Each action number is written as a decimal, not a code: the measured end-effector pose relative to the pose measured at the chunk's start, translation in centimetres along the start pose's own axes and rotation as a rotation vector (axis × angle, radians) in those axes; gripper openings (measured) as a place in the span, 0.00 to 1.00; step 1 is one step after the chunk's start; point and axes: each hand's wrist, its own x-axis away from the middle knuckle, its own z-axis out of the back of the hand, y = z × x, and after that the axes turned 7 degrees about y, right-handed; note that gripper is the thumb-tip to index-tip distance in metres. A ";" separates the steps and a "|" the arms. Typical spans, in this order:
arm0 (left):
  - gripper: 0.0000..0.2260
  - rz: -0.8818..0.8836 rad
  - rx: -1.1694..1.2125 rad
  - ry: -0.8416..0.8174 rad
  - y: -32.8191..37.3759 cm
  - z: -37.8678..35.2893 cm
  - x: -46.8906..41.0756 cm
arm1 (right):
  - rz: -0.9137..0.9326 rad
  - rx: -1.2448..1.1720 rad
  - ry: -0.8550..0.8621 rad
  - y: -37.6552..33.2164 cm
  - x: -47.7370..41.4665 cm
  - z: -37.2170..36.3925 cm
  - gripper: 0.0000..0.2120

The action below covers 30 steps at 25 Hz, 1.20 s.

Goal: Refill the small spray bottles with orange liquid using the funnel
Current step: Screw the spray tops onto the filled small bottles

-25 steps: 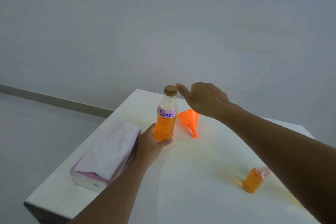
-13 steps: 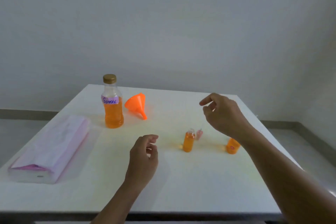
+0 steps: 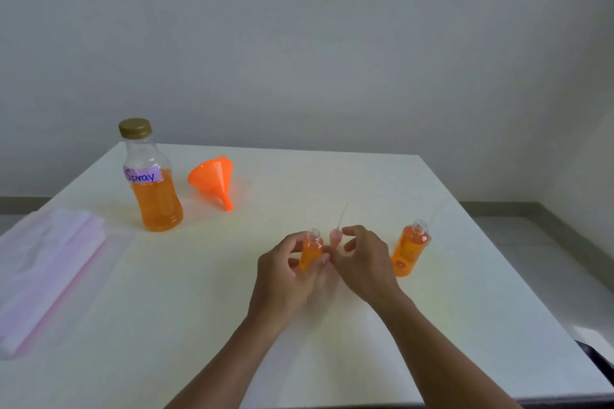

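Bottles and look filled, so we judge recapping remains: our left hand grips one, our right hand reaches open-fingered for the sprayer.

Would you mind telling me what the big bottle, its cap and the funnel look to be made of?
The big bottle looks like clear glossy plastic: the orange liquid shows through. Its cap seems gold-toned metal, with a dull sheen, though coated plastic is possible. The funnel appears to be smooth orange plastic, slightly translucent at the rim.
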 end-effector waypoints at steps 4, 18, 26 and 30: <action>0.14 -0.037 0.044 0.017 0.3 1.1 -0.2 | 0.013 -0.160 0.088 0.1 -0.1 -0.7 0.12; 0.20 -0.033 0.002 0.118 -0.3 6.5 0.1 | 0.215 -0.538 -0.180 -5.5 2.5 6.2 0.09; 0.17 -0.143 -0.021 0.107 -0.5 6.7 -0.5 | 0.450 -0.328 0.027 -5.6 1.6 6.9 0.08; 0.17 -0.171 -0.047 0.098 -0.7 6.4 -0.6 | 0.603 -0.212 0.059 -5.2 1.4 7.2 0.09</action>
